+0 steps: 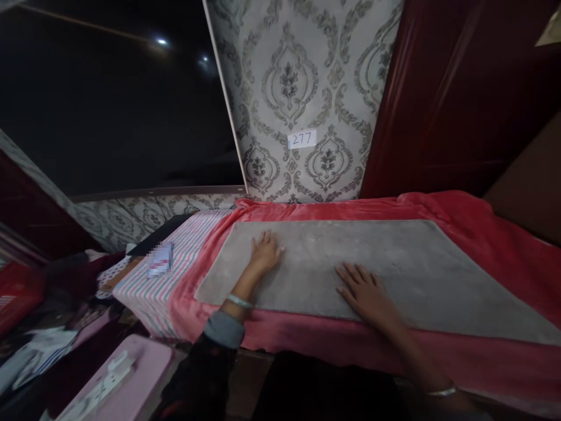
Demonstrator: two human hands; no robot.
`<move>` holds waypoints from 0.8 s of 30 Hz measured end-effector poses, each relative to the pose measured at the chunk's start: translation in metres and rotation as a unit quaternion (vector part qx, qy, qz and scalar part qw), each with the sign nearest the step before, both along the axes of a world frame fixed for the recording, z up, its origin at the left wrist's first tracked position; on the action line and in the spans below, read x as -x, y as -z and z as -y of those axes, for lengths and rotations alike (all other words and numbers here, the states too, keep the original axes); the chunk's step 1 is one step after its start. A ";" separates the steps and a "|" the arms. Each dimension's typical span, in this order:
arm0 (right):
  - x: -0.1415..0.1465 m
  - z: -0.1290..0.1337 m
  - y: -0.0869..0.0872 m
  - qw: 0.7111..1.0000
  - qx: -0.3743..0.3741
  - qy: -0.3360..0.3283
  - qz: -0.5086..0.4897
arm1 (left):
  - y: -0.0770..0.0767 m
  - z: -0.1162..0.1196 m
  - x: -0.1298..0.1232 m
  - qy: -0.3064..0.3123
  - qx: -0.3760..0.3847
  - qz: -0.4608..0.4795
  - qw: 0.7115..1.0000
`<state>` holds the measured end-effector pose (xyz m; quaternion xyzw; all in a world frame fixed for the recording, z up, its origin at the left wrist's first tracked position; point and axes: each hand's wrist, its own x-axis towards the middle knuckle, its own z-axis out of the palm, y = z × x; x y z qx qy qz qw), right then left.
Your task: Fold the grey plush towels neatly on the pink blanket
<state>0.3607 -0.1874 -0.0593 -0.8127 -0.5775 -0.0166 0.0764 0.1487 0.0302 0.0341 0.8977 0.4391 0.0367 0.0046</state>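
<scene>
A long grey mat [315,245] with a soft-looking surface lies flat over a red plush blanket [442,204]. Toward the mat's left end, my left hand [265,252] rests palm down with its fingers apart. My right hand [362,289] lies on the middle of the mat near its front edge, fingers spread. Neither hand holds anything. A bracelet shows on each wrist.
Left of the blanket is a striped cloth [193,234] with a small blurred packet [160,260] on it. A pink stool [144,365] bears a white power strip [103,386]. A large dark screen [118,105] hangs above, beside patterned wallpaper [302,82].
</scene>
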 end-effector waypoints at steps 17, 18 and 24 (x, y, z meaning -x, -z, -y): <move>-0.077 0.019 -0.041 0.994 -0.014 0.108 -0.016 | 0.030 -0.048 0.000 -0.121 -0.034 0.030 0.992; -0.092 0.031 -0.040 0.990 -0.002 0.140 -0.009 | 0.029 -0.048 -0.001 -0.123 -0.032 0.037 0.991; -0.148 0.100 -0.021 0.961 0.027 0.276 0.017 | 0.021 -0.041 -0.004 -0.147 -0.009 0.054 0.988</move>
